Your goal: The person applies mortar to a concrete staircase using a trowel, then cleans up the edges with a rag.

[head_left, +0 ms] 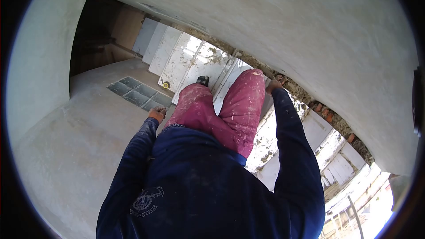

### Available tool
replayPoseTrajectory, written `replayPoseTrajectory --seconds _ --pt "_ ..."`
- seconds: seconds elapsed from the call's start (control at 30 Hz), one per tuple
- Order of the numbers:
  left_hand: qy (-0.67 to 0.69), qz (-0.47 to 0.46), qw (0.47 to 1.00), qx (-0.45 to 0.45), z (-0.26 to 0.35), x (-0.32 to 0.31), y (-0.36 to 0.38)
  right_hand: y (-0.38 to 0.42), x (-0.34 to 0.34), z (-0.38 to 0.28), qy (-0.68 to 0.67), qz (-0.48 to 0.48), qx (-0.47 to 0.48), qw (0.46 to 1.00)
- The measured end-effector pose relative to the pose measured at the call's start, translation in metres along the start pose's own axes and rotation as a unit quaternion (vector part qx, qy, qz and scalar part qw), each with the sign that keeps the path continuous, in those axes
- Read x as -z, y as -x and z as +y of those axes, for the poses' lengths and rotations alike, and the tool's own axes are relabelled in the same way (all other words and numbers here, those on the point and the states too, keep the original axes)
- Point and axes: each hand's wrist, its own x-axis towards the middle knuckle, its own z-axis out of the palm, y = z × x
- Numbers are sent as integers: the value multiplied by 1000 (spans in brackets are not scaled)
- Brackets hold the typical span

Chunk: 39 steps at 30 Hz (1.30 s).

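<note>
My left hand (157, 113) hangs beside my left thigh, close to the plastered wall, with its fingers curled and nothing showing in them. On the other side, my right hand (273, 86) is down by my right knee, near the wall's rough lower edge. Its fingers are bent in and partly hidden; a narrow dark shape shows beside them, and I cannot tell what it holds. Below me, the pale staircase (170, 53) is spotted with dried mortar. A yellow tape measure (166, 85) lies on a step at the left. One dark shoe (203, 80) shows past my knee.
A glass-block panel (139, 92) is set in the left wall (88, 115). The right wall (283, 22) runs along the stairs, with exposed bricks (326, 114) at its foot. A dark opening (93, 26) lies beyond the steps. Bright daylight falls at lower right.
</note>
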Motion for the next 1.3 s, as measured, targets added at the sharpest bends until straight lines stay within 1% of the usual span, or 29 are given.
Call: replayPoseTrajectory --seconds 0.03,0.07,0.1,0.13,0.2,0.23,0.27,0.3,0.33,0.37,0.4,0.43,0.47,0.5,0.57,0.67,0.77,0.8,0.83,0.87,0.93,0.97,1.03,1.1,1.17,1.2,1.23,1.3 --pt "-15 -17 1000 4 2 -2 -2 8 -5 -2 -67 94 -41 992" --pt "-88 -18 996 -7 7 -5 -4 21 -7 7 -129 80 -41 988" --pt "-160 -13 987 -21 18 -4 -5 52 13 0 -191 69 -36 979" --pt "-229 -4 973 -33 28 -1 0 70 15 4 -242 75 -38 967" --pt "-217 -14 974 -62 57 7 2 112 0 8 -350 89 -48 931" --pt "-215 -28 973 -82 71 6 -1 137 -15 8 -471 105 -77 872" --pt "-134 -27 986 -93 70 6 -14 162 -29 9 -508 134 -92 846" --pt "-145 -38 985 -85 90 6 -9 186 -37 8 -542 167 -106 817" --pt "-158 -46 983 -78 117 7 3 216 -41 7 -591 166 -106 782" --pt "-169 -54 981 -73 140 9 10 226 -66 9 -625 209 -104 745" --pt "-151 -84 982 -76 127 16 -21 244 -78 4 -638 235 -111 725" --pt "-134 -113 981 -78 116 23 -55 255 -95 0 -679 249 -143 675" --pt "-147 -119 978 -89 138 24 -41 248 -130 5 -665 272 -148 679" --pt "-159 -125 974 -98 158 23 -27 267 -134 0 -684 261 -162 662" --pt "-172 -144 971 -85 153 29 -70 277 -167 -4 -700 292 -191 624" --pt "-226 -158 961 -32 174 35 -100 316 -156 -25 -730 319 -226 560" --pt "-233 -176 956 -9 203 32 -107 307 -182 -23 -677 375 -257 579" --pt "-239 -174 955 -21 215 28 -105 325 -159 -23 -714 333 -266 555" --pt "-245 -171 954 -33 228 20 -97 312 -169 -16 -647 383 -274 600" --pt "-251 -169 952 -46 240 11 -90 306 -182 -8 -672 359 -279 584" --pt "-258 -191 945 -60 255 -4 -95 307 -162 11 -655 333 -295 611" --pt "-261 -203 941 -66 261 -12 -96 302 -159 28 -609 330 -304 654" --pt "-284 -196 934 -93 275 -29 -86 291 -134 60 -480 321 -317 752" --pt "-299 -193 929 -105 285 -45 -74 276 -115 88 -422 276 -323 801" --pt "-309 -193 925 -103 295 -58 -63 250 -114 102 -424 266 -369 783" --pt "-311 -195 924 -111 298 -61 -56 242 -112 104 -436 213 -379 788" --pt "-312 -199 921 -121 301 -64 -51 234 -111 99 -448 216 -389 775" --pt "-296 -211 928 -85 303 -65 -50 223 -103 87 -467 223 -413 749"
